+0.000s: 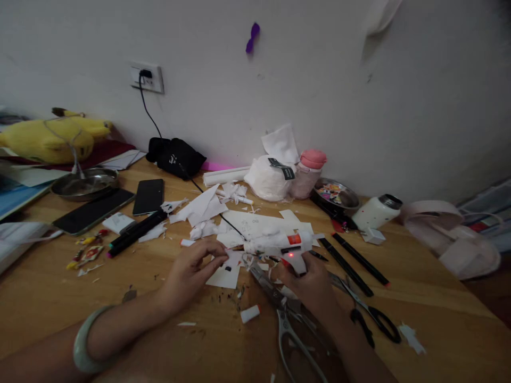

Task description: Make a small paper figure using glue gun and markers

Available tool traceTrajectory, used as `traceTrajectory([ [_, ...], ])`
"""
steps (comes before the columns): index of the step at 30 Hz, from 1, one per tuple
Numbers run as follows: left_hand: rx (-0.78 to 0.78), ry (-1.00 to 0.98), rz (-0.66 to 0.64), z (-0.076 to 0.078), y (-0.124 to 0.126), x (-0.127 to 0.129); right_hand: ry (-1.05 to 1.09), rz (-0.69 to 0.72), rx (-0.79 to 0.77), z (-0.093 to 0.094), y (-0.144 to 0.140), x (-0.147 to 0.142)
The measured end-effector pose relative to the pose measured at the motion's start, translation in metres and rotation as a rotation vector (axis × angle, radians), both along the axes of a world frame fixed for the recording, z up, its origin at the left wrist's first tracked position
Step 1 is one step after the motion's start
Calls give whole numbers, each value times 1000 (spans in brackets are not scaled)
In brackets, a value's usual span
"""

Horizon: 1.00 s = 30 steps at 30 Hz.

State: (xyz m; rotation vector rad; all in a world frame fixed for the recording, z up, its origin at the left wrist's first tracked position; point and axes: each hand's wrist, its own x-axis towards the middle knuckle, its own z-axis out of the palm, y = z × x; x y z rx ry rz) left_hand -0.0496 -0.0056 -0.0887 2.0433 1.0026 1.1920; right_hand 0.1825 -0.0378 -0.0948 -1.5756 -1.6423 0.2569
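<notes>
In my right hand (pixel 313 287) is a white hot glue gun (pixel 265 243) with an orange label and a lit red light; the fingers wrap its handle. The gun lies sideways, its nozzle pointing left. Close to that nozzle, my left hand (pixel 199 266) has thumb and fingertips pinched together; what they hold, if anything, is too small to make out. A small white paper (pixel 223 277) lies just beneath these fingertips. Large metal scissors (pixel 284 319) lie below the glue gun, partly behind my right hand. A short white piece with an orange end (pixel 250 314) rests between my arms.
Black-handled scissors (pixel 377 316) and black markers (pixel 351 268) are on the right, near a white bottle (pixel 377 213). Paper scraps (pixel 203 205) litter the middle. Phones (pixel 148 197) and a metal bowl (pixel 85 184) sit left. A black cord (pixel 147 109) runs from the wall socket.
</notes>
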Motion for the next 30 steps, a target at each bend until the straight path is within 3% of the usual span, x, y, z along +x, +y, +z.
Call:
traceTrajectory([
  [5,11,-16,1,-2,0,-1,-30,-6,63,1,-1,0],
  [30,-16,-112,72,2,0,2,11,4,85,1,-1,2],
])
